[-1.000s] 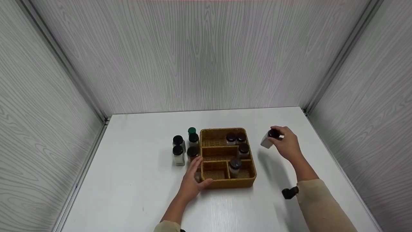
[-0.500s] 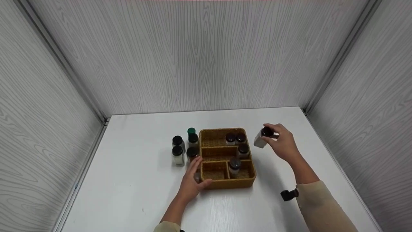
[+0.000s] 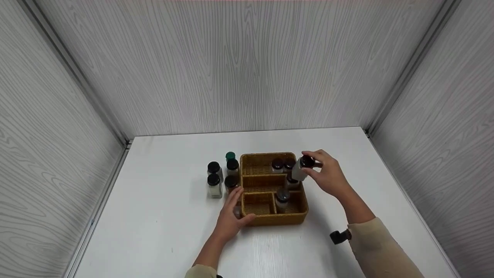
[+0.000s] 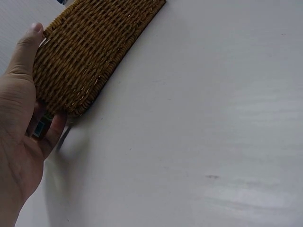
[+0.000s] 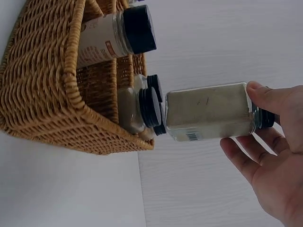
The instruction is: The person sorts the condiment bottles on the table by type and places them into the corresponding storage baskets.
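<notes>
My right hand (image 3: 326, 173) pinches a square glass spice jar (image 3: 299, 170) by its black cap, tilted over the right rim of a brown wicker basket (image 3: 278, 220). In the right wrist view, pale powder fills this held jar (image 5: 208, 111), and its base is close to the capped jars in the basket. My left hand (image 3: 228, 222) holds the basket's front left corner, thumb on the front wall and fingers along the left side, as the left wrist view also shows (image 4: 21, 109). Inside the basket, several jars stand in the right parts of its compartments, such as a grey-capped jar (image 3: 282, 199).
Left of the basket several more spice jars stand on the white table (image 3: 162, 216), among them a pale jar (image 3: 214, 186) and a green-capped one (image 3: 230, 156). Another, partly hidden jar (image 3: 237, 211) lies behind my left fingers. Grey wood-grain panels (image 3: 247, 69) enclose the table.
My right hand has carried the held jar leftward, from above the table right of the basket to over its right rim. The left hand and the basket have stayed put.
</notes>
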`<action>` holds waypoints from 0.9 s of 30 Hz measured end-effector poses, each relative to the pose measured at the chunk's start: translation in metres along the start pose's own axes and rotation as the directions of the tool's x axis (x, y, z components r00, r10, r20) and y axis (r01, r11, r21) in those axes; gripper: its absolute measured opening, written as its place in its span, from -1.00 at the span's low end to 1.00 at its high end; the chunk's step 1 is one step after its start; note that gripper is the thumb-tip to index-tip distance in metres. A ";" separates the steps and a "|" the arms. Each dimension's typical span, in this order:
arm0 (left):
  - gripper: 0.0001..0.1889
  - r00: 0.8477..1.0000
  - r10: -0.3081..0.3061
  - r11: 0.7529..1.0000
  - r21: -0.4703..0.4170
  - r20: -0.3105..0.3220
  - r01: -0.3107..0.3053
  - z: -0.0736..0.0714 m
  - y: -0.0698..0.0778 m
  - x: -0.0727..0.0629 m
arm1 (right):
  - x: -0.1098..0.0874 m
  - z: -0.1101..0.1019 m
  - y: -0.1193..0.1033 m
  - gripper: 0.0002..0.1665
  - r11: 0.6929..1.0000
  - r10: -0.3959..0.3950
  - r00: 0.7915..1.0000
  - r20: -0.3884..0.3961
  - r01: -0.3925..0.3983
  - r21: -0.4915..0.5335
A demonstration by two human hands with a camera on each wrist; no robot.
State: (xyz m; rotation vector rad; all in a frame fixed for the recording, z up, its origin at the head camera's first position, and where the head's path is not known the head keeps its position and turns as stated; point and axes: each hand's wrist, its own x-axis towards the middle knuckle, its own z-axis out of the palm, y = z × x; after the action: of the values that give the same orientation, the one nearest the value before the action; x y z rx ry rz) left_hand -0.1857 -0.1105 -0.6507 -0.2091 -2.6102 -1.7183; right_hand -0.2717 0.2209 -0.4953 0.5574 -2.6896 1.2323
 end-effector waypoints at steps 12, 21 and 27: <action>0.04 1.000 0.006 1.000 -0.004 -0.002 -0.006 0.000 -0.002 0.001 | 0.005 0.026 -0.017 -0.31 0.996 -0.060 0.995 0.085 0.054 0.074; 0.03 1.000 0.014 1.000 -0.008 -0.008 -0.014 0.001 -0.002 0.001 | 0.014 0.041 -0.011 -0.34 0.999 -0.048 0.986 0.160 0.047 0.015; 0.03 1.000 0.015 1.000 -0.009 -0.005 -0.015 0.000 -0.003 0.001 | 0.017 0.048 -0.005 -0.34 0.999 -0.046 0.982 0.181 0.050 -0.021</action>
State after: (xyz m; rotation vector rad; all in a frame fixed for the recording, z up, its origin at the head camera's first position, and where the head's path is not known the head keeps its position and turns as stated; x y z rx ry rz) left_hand -0.1869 -0.1113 -0.6537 -0.2244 -2.5910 -1.7246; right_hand -0.2837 0.1767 -0.5186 0.7608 -2.8148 1.1873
